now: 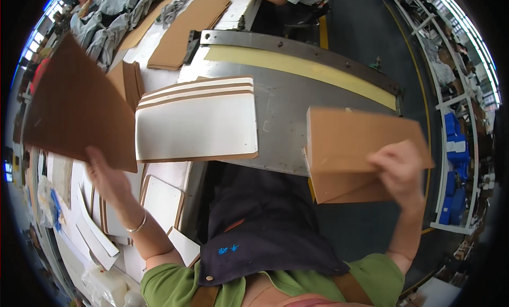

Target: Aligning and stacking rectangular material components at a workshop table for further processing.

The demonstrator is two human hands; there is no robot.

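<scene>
My left hand [108, 174] grips a brown cardboard sheet [85, 100] by its lower edge, thumb in front; the sheet stands tilted up at the left. At the right, my right hand [397, 169] is closed at a brown cardboard sheet [360, 132], its fingers curled and slightly blurred. Another brown cardboard piece [344, 189] shows under that sheet, at an angle to it. Between my hands, several white-faced boards with brown edges [196, 127] lie overlapping on the metal plate [281, 103].
A long metal bar [302, 54] crosses behind the plate, with a yellow strip [302, 71] along it. Stacked brown cardboard [191, 29] and grey cloth [108, 26] lie at the far left. White boards [161, 203] are at the near left. Shelving with blue bins [456, 148] stands right; another person sits at the back.
</scene>
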